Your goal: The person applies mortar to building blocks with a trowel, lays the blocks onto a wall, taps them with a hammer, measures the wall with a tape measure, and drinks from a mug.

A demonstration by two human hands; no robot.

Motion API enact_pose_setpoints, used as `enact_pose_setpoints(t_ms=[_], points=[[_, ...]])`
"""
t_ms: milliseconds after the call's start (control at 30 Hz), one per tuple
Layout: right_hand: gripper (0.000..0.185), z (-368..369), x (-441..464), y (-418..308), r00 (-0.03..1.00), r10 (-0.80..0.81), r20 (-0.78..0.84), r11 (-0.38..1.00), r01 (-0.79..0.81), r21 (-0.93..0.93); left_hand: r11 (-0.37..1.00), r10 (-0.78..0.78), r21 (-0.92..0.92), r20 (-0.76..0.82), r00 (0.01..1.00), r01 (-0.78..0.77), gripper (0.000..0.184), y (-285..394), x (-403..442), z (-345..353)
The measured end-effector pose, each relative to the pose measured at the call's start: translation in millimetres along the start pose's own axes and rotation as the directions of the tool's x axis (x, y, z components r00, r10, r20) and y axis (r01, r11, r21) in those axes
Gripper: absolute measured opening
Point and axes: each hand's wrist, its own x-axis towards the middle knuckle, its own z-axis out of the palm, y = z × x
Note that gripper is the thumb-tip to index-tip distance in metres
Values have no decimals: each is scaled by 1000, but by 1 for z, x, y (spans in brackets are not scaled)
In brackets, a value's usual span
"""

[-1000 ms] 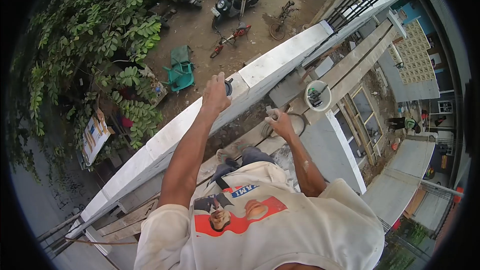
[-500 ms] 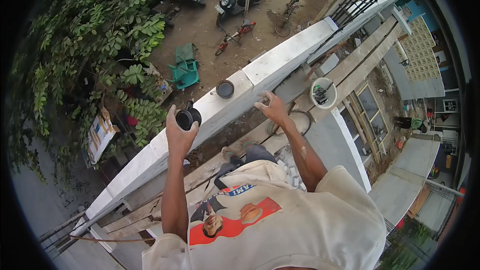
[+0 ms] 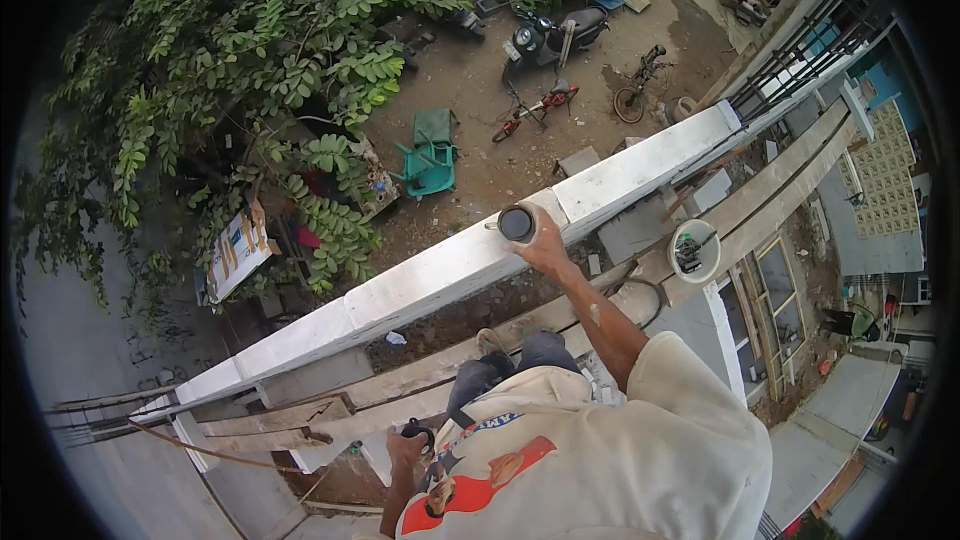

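Note:
On top of the white block wall [image 3: 430, 274] stands a glass mug of dark liquid [image 3: 516, 224]. My right hand [image 3: 543, 243] is wrapped round the side of this mug, whose handle points left. Low in the view, close to my left hip, my left hand [image 3: 406, 448] grips a black cup [image 3: 418, 432], partly hidden by the hand and the shirt. A white bucket [image 3: 694, 251] with dark items inside sits on the planks to the right of my right hand.
Wooden planks [image 3: 400, 380] run along the wall's near side under my feet. Beyond the wall, far below, are a green chair [image 3: 428, 168], a motorbike [image 3: 555, 37] and bicycles. Leafy branches [image 3: 230, 90] hang at the left. Dark rebar [image 3: 810, 35] sticks out at the wall's right end.
My left hand has moved from above the wall down to my hip with the black cup. My right hand has closed round the glass mug. The view has shifted left.

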Motion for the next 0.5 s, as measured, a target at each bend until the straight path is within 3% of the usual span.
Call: enact_pose_setpoints(t_ms=[100,167,200,267,300,400,433,500], points=[[74,4,-2,-2,999,3,-44,1000,-4,-9,999,-54,5,-3,999,54,87,-28,-12,9],[68,4,-3,-6,998,13,-66,1000,-14,-5,989,-144,0,102,984,145,114,-39,-12,9],[68,3,-4,-9,997,2,-76,1000,-2,-9,991,-131,-9,98,987,132,114,-44,-7,11],[70,2,-9,-17,998,-5,-55,999,2,-52,989,-147,-14,71,987,149,113,-50,8,13],[69,2,-13,-23,998,1,-59,999,-4,-47,994,-87,-64,48,995,90,84,-53,14,13],[69,1,-29,-48,994,-6,-105,995,-4,-95,995,-26,-100,-10,1000,24,84,-61,52,9],[69,-2,-35,-62,990,-3,-143,994,-13,-112,986,-20,-164,27,999,24,90,-65,66,9],[65,-12,-49,-111,984,-79,-159,992,63,-106,994,32,-108,107,994,-20,92,-49,87,-13]])
